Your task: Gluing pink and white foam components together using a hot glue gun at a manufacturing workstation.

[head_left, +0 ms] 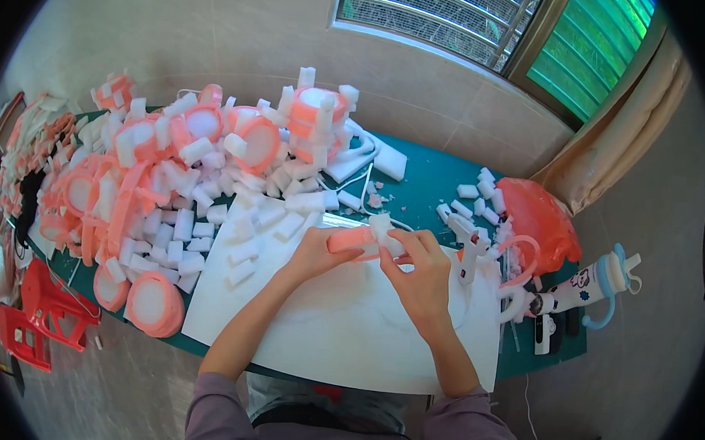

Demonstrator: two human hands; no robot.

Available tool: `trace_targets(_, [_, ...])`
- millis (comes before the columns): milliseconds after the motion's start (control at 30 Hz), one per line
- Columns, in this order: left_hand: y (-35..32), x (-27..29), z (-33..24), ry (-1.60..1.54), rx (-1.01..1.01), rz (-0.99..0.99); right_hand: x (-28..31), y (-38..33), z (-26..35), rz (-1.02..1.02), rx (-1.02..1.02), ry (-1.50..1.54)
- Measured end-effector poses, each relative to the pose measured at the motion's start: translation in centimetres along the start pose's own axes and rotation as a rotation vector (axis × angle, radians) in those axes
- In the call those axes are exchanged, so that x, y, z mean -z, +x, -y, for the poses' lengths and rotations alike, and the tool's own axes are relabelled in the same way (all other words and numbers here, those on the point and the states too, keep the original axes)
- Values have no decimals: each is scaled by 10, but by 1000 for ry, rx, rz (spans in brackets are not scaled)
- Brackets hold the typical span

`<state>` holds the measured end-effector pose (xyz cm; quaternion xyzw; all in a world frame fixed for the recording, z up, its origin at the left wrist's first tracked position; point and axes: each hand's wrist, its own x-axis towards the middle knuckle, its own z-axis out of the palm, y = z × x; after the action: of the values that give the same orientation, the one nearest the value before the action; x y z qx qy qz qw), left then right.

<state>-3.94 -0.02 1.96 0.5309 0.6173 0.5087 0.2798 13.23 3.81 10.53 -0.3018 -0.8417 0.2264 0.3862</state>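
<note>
Above the white board (347, 331), my left hand (319, 254) is closed round a pink foam piece (350, 239). My right hand (423, 275) pinches a small white foam block (382, 226) against the right end of that piece. Fingers partly hide where the two meet. Just right of my right hand lies a white glue gun (469, 254). Loose white foam blocks (242, 272) rest on the board left of my hands.
Pink-and-white foam rounds (155, 304) and white blocks heap up on the green table (439, 173) to the left and back. A red plastic bag (537, 222) and a water bottle (584, 284) stand at the right. Red stools (57, 304) are on the floor at left.
</note>
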Motion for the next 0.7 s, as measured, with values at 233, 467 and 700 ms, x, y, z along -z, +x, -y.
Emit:
trace_targets(233, [1,0,4,39,-35,1,-5,-1,-4,74,-5,40])
trace_targets(467, [1,-1,2,34,-62,-20,-11,-2,-7,119,-3,30])
trace_targets(700, [0,-1,1,38,-61,-20,-13,-3,-4,122,31,-14])
